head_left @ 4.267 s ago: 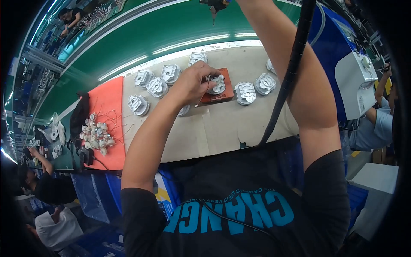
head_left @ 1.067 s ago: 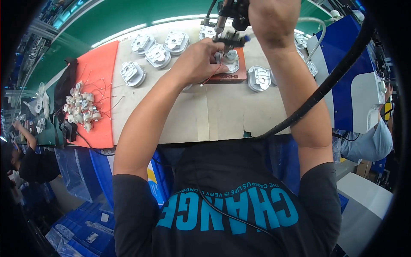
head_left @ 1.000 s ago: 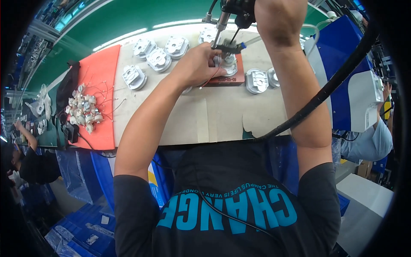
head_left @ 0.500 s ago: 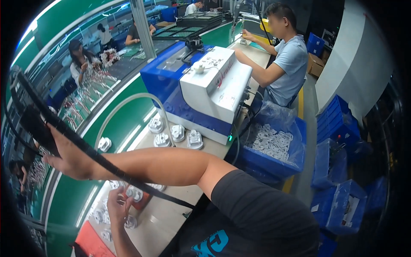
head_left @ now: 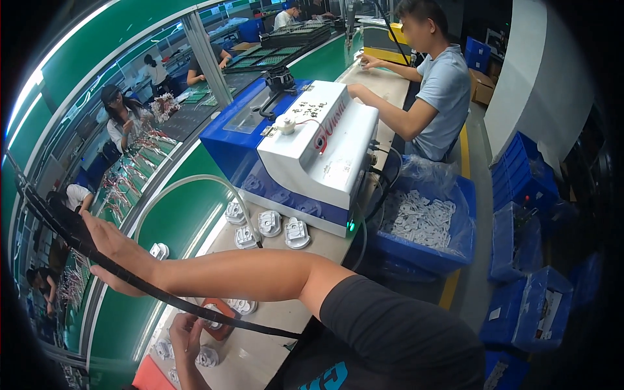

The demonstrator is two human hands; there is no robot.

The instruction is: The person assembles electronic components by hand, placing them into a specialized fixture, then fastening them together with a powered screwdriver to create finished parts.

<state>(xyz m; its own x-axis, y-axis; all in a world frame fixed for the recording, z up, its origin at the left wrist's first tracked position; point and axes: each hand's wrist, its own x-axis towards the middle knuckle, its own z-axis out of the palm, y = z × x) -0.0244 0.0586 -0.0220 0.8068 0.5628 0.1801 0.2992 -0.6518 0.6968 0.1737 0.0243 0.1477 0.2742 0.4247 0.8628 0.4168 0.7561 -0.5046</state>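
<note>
My right arm reaches across to the left. Its hand (head_left: 123, 257) is closed round a dark corded hand tool (head_left: 64, 220), whose kind and tip I cannot make out. Lower down, my left hand (head_left: 185, 335) has its fingers curled together beside a red block (head_left: 225, 332). On that block sits a white plastic part (head_left: 212, 312), partly covered by a black cable (head_left: 221, 317). Whatever the left fingers pinch is too small or hidden to name. More round white parts (head_left: 207, 355) lie next to this hand on the pale worktop.
A blue and white machine (head_left: 305, 149) stands beyond my arm, with several white parts (head_left: 297, 233) before it. A clear hose (head_left: 188, 179) arches over the green conveyor (head_left: 172, 227). At right, a lined blue bin (head_left: 422, 250) holds white pieces. A co-worker (head_left: 432, 84) sits farther along.
My right hand and its dark tool have shifted slightly right and down in the picture. My left hand has moved lower too, its fingers now more bunched beside the red block.
</note>
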